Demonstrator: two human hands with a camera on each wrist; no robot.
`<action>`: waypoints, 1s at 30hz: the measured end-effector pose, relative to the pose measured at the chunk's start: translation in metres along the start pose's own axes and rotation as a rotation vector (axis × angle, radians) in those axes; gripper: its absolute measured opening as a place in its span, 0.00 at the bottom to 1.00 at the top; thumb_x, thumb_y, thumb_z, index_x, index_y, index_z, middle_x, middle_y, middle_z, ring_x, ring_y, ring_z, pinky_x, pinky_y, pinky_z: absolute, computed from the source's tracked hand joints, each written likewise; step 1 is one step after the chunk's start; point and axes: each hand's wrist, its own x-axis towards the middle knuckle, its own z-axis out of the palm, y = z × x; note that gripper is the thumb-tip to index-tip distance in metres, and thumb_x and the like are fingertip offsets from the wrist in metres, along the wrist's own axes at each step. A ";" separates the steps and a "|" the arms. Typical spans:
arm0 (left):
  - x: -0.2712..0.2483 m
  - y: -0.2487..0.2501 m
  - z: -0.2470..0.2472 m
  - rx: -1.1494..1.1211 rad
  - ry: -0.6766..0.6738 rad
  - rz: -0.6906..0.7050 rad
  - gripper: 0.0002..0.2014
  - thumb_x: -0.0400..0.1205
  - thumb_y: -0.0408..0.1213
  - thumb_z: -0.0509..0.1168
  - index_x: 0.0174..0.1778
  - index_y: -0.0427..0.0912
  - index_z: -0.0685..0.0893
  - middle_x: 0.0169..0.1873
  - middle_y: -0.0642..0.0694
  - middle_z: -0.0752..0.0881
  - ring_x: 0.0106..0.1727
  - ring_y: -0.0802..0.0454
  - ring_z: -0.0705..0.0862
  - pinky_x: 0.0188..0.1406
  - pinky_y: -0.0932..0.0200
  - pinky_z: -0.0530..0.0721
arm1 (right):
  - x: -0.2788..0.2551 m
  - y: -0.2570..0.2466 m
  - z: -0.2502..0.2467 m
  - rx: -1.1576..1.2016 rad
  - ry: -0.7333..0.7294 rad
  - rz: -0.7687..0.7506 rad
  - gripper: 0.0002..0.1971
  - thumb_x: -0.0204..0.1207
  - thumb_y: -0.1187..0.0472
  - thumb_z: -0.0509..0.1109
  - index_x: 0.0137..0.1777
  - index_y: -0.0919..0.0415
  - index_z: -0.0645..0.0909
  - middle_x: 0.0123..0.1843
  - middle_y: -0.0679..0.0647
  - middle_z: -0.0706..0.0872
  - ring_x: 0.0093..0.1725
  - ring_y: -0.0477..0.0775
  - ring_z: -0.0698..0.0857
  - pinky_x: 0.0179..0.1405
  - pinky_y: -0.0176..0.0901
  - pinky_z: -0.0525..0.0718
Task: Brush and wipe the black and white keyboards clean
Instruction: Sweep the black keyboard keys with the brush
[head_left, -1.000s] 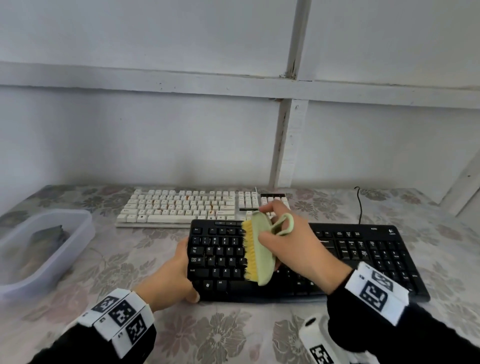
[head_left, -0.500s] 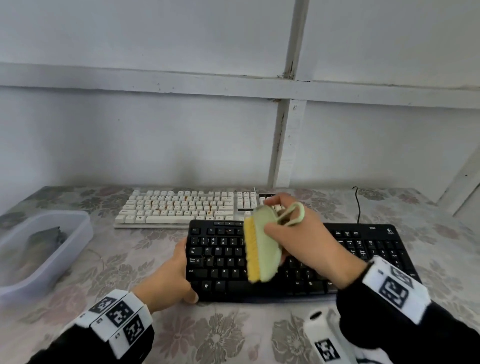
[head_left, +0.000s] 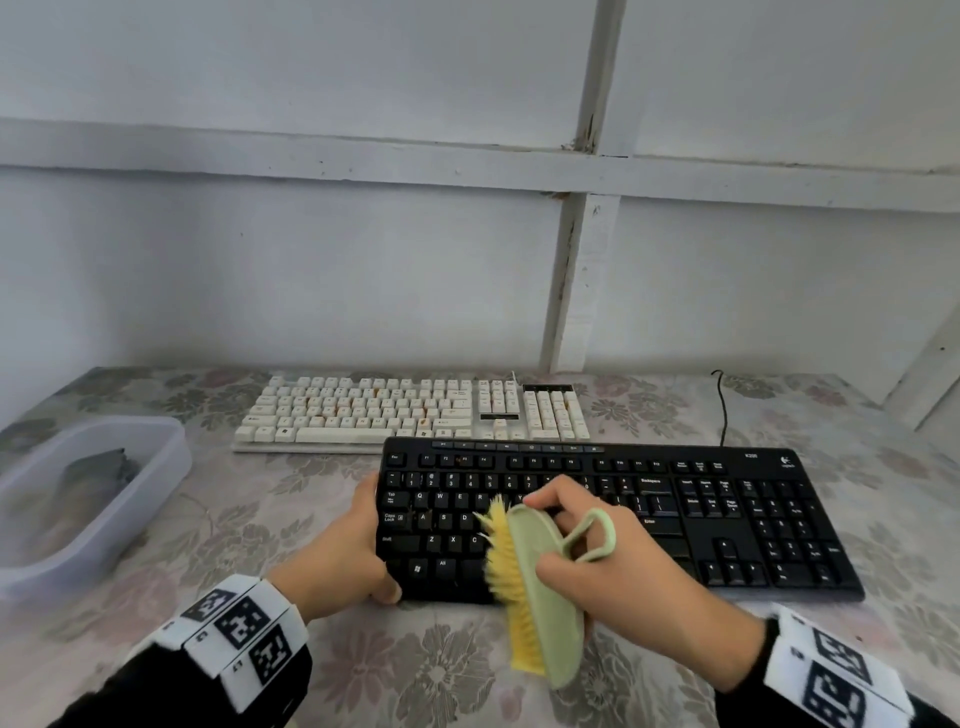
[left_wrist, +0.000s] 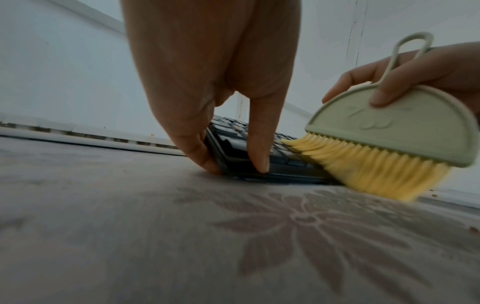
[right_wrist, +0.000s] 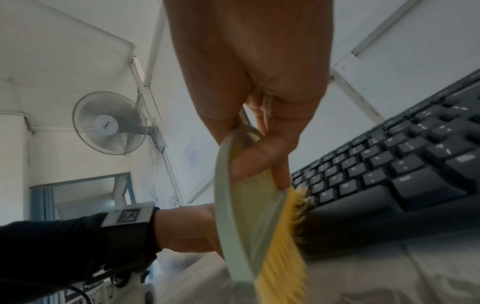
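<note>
The black keyboard (head_left: 727, 519) lies near me on the flowered cloth, with the white keyboard (head_left: 395, 410) just behind it and to the left. My left hand (head_left: 348, 551) grips the black keyboard's left end, thumb on the front corner (left_wrist: 259, 162). My right hand (head_left: 613, 566) holds a pale green brush (head_left: 540, 587) with yellow bristles by its flat back. The bristles (left_wrist: 369, 170) lie across the lower key rows and over the front edge onto the cloth. In the right wrist view my thumb and fingers (right_wrist: 259, 160) pinch the brush (right_wrist: 249, 216) beside the black keyboard (right_wrist: 415, 164).
A clear plastic tub (head_left: 78, 499) with a dark cloth (head_left: 98, 470) inside stands at the left. A black cable (head_left: 722, 405) runs from the black keyboard toward the wall. The white wall stands close behind the white keyboard. Small crumbs lie on the cloth (left_wrist: 475, 229).
My right hand has swept the brush toward me, from the black keyboard's upper rows down over its front edge. My left hand has kept its hold on the keyboard's left end.
</note>
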 end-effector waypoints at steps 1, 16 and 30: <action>0.000 -0.001 0.000 0.001 0.000 0.000 0.55 0.67 0.19 0.71 0.78 0.57 0.43 0.55 0.52 0.80 0.54 0.57 0.80 0.42 0.67 0.79 | -0.002 -0.002 0.000 -0.025 -0.030 0.005 0.14 0.73 0.65 0.64 0.55 0.46 0.75 0.36 0.56 0.78 0.28 0.47 0.71 0.25 0.36 0.74; -0.001 0.002 0.000 0.047 0.010 0.010 0.54 0.69 0.21 0.71 0.78 0.56 0.41 0.52 0.54 0.79 0.53 0.57 0.80 0.41 0.69 0.77 | 0.043 -0.034 0.004 0.063 0.129 -0.047 0.15 0.75 0.69 0.64 0.59 0.54 0.72 0.46 0.57 0.83 0.33 0.51 0.86 0.23 0.42 0.87; 0.001 -0.001 0.000 0.021 0.007 0.026 0.55 0.68 0.21 0.71 0.78 0.57 0.41 0.53 0.52 0.80 0.54 0.56 0.81 0.44 0.66 0.79 | 0.027 -0.047 -0.002 0.010 0.107 -0.066 0.15 0.72 0.68 0.66 0.56 0.53 0.77 0.42 0.51 0.83 0.25 0.40 0.82 0.21 0.32 0.79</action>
